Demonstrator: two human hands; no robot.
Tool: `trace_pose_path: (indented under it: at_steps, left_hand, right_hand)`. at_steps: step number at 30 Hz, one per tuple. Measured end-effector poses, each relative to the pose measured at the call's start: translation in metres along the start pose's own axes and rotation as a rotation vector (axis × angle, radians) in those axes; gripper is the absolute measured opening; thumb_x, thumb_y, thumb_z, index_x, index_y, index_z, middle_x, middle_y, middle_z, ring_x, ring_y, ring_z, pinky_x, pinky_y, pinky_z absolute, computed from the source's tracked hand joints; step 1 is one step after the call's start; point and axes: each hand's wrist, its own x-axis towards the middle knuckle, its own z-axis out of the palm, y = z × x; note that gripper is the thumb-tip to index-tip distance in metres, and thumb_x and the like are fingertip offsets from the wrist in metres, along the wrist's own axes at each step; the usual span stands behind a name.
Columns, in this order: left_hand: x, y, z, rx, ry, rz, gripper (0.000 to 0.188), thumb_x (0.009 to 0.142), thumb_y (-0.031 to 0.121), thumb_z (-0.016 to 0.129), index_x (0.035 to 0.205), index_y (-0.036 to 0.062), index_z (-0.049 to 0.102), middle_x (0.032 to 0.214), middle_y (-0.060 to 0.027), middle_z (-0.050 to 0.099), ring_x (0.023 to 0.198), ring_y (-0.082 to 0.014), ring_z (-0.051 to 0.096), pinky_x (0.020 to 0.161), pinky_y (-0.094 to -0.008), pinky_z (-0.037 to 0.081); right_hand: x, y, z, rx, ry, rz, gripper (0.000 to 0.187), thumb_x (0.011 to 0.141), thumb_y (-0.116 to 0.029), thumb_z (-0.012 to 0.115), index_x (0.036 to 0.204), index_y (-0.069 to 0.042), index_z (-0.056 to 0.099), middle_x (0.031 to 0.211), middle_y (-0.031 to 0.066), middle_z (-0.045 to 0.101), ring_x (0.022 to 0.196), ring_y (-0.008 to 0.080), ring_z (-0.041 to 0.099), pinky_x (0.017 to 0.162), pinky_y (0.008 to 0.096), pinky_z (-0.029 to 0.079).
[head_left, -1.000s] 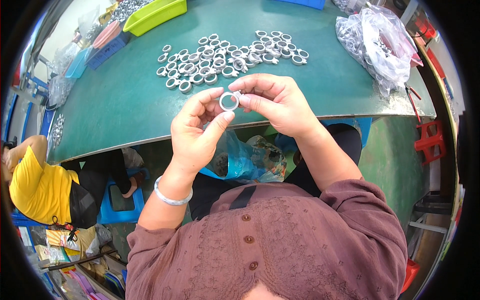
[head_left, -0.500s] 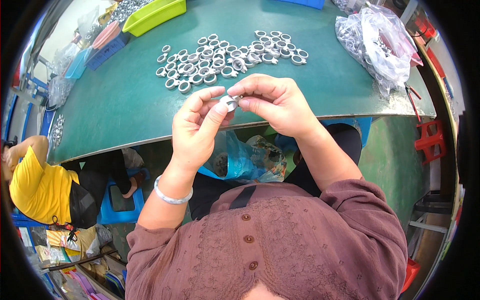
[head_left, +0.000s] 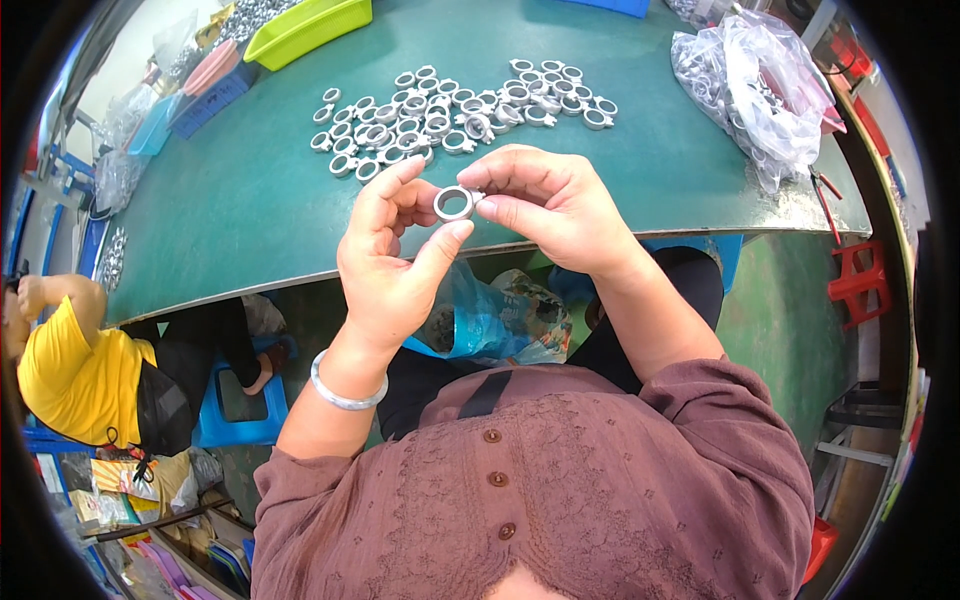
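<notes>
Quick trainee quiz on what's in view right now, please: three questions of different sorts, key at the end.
1. True or false: the metal ring lies flat on the green table.
2. Which hands grip the ring? A) left only B) right only C) both
3. What does the clear plastic bag at the table's right hold?

Key:
1. False: it is held up in the fingers.
2. C: left hand and right hand.
3. More metal rings.
</notes>
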Motion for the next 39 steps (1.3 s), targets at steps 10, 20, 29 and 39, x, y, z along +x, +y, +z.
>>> trace_pose_path:
  at_steps: [10,20,29,39]
  left_hand:
    - [0.000,0.000,0.000,0.106,0.011,0.078,0.054,0.067,-0.002,0.068,0.116,0.0016,0.046,0.088,-0.0059,0.056,0.079,-0.0131,0.054,0.073,-0.0255,0.044]
    - [-0.002,-0.003,-0.005,0.296,0.016,0.262,0.054,0.063,-0.004,0.068,0.113,0.0014,0.049,0.087,-0.0089,0.058,0.079,-0.0174,0.057,0.073,-0.0282,0.046]
    - [-0.019,0.006,-0.032,0.562,-0.165,0.336,0.043,0.061,-0.005,0.069,0.102,-0.0011,0.055,0.089,-0.0106,0.056,0.080,-0.0178,0.055,0.070,-0.0270,0.045]
    - [-0.068,-0.022,-0.039,0.858,-0.380,-0.013,0.030,0.069,0.008,0.064,0.098,0.0057,0.055,0.090,-0.0116,0.057,0.073,-0.0284,0.059,0.061,-0.0326,0.050]
  right_hand:
    - [0.000,-0.002,0.001,0.069,-0.007,0.051,0.027,0.079,0.003,0.054,0.105,0.002,0.054,0.090,0.0050,0.059,0.083,0.0094,0.055,0.077,0.0238,0.046]
    - [0.000,-0.001,0.004,0.062,-0.020,0.023,0.032,0.075,0.008,0.052,0.106,0.001,0.054,0.089,0.0051,0.058,0.082,0.0101,0.055,0.077,0.0240,0.045]
    - [0.005,-0.004,-0.006,-0.195,-0.133,0.019,0.022,0.078,0.001,0.057,0.101,0.001,0.057,0.090,0.0050,0.059,0.082,0.0100,0.056,0.074,0.0232,0.045]
    - [0.075,0.021,-0.031,-1.118,-0.091,-0.167,0.024,0.076,-0.011,0.059,0.099,-0.003,0.059,0.092,0.0106,0.059,0.084,0.0237,0.056,0.076,0.0331,0.045]
